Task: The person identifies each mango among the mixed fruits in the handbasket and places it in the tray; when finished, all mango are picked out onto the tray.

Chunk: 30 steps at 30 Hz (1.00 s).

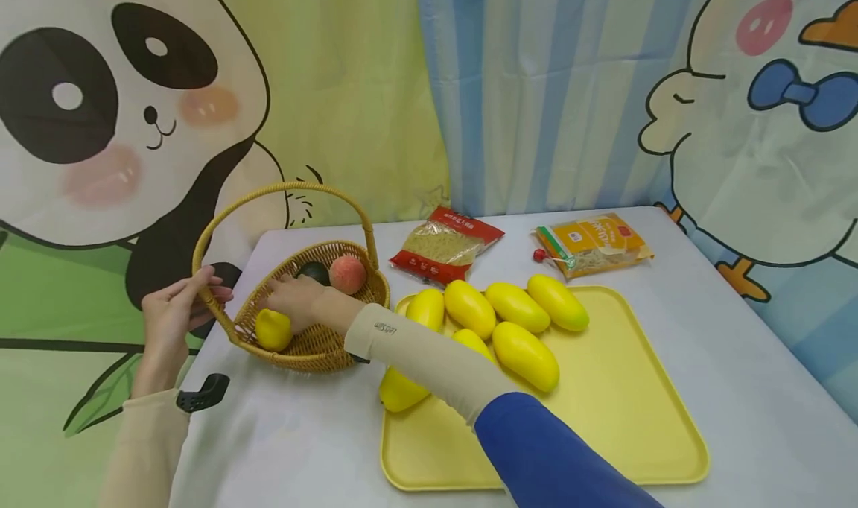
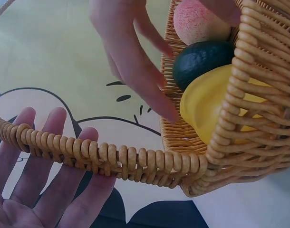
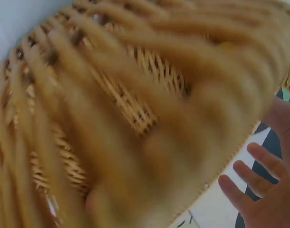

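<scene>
My left hand [image 1: 176,307] is at the left side of the wicker basket's handle [image 1: 288,186]. In the left wrist view its fingers [image 2: 50,166] lie fairly straight behind the handle, touching it. My right hand [image 1: 298,301] reaches into the basket [image 1: 322,360] with extended fingers and nothing visible in its grasp. Next to it in the basket lie a yellow fruit [image 1: 272,330], a dark green avocado [image 2: 202,61] and a pink peach [image 1: 348,275]. In the right wrist view, blurred basket weave [image 3: 135,118] covers most of the picture and hides the right hand.
A yellow tray [image 1: 603,418] with several yellow mangoes [image 1: 526,355] stands right of the basket, under my right forearm. Behind it lie a red-ended packet [image 1: 445,243], an orange packet [image 1: 593,243] and a small red ball [image 1: 539,255]. A printed curtain [image 1: 536,83] hangs behind the table.
</scene>
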### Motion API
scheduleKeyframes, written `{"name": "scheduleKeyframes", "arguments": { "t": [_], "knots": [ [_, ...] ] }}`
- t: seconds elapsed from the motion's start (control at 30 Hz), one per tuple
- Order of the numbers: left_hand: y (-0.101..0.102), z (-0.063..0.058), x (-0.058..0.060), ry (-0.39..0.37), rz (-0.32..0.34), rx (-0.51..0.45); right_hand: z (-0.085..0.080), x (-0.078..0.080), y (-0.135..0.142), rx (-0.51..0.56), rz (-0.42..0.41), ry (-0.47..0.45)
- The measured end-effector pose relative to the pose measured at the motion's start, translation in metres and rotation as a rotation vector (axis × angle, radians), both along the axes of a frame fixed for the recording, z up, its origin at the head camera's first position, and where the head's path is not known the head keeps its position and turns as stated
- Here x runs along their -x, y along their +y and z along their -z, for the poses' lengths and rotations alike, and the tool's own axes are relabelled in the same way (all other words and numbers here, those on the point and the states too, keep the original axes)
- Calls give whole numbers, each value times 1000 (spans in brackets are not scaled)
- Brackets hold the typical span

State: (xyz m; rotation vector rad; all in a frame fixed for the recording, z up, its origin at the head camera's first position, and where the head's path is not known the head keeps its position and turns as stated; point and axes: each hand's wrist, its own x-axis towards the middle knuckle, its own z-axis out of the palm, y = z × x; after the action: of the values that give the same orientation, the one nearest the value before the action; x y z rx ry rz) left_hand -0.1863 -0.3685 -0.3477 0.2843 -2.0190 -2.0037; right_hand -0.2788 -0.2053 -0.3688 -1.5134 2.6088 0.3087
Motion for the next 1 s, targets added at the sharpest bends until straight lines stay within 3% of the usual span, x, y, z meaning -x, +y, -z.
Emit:
{"name": "scheduleKeyframes", "arguments": {
  "t": [0.13,0.37,1.0],
  "knots": [
    [0,3,1,-5,5,7,5,-5,-4,-44,-51,14],
    [0,6,1,-2,-1,15,7,-8,-5,-120,-55,33],
    [-1,1,0,8,-4,26,15,-17,0,-181,-153,54]
  ]
}}
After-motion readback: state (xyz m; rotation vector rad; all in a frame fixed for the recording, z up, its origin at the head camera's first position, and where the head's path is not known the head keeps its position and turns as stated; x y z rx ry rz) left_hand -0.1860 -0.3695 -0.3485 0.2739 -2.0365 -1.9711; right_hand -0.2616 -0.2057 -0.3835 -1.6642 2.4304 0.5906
